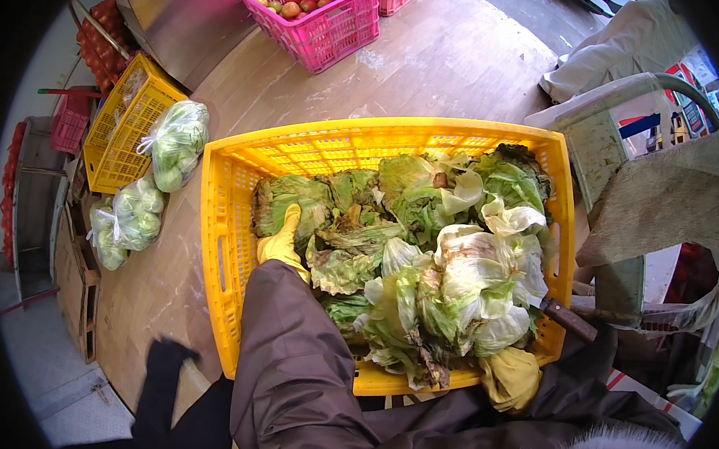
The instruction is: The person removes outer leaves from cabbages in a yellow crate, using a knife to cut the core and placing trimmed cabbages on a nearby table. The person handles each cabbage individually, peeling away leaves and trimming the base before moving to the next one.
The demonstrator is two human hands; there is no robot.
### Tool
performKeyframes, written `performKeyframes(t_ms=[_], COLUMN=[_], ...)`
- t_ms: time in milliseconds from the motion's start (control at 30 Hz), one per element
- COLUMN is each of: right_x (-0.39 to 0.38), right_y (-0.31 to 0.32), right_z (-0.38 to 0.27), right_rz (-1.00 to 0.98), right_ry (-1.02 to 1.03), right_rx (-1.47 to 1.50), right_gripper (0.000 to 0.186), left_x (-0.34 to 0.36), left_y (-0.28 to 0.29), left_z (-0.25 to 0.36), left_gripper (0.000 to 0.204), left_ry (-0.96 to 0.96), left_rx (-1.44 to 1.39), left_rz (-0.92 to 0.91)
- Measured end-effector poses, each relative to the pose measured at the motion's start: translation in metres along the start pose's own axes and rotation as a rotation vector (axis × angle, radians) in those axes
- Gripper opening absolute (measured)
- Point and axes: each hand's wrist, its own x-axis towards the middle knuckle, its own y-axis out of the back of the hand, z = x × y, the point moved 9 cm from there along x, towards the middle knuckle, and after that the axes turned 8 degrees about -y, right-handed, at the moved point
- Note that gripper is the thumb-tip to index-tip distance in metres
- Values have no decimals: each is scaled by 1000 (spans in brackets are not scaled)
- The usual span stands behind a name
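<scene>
A yellow plastic crate (383,130) in front of me holds several lettuce heads (475,263) with browned, wilted outer leaves. My left hand (279,243), in a yellow glove, reaches inside the crate. Its visible fingers are stretched out and apart against the lettuce at the left; the rest of the hand is hidden. At the near right rim, my right hand (511,379), gloved too, is closed over the crate's edge, its fingertips out of sight. A knife (570,319) with a brown handle lies by the crate's right near corner, apart from my right hand, its blade mostly hidden.
Bagged green vegetables (178,144) sit left of the crate, beside another yellow crate (126,115). A pink crate (341,34) of tomatoes stands farther ahead on the wooden floor (449,65). At the right is a worn chair-like frame (658,184) with cloth on it.
</scene>
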Motion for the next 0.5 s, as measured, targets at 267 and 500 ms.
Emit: performKeyframes(t_ms=[267, 500], right_x=[0, 0], right_y=[2, 1], right_z=[-2, -2], right_rz=[42, 14], right_ry=[-19, -18], right_rx=[-10, -28], right_gripper=[17, 19], left_x=[-48, -55], left_y=[-7, 6], left_z=[80, 87], left_gripper=[103, 113], left_ry=[-332, -250], left_rx=[92, 514], left_rz=[174, 293])
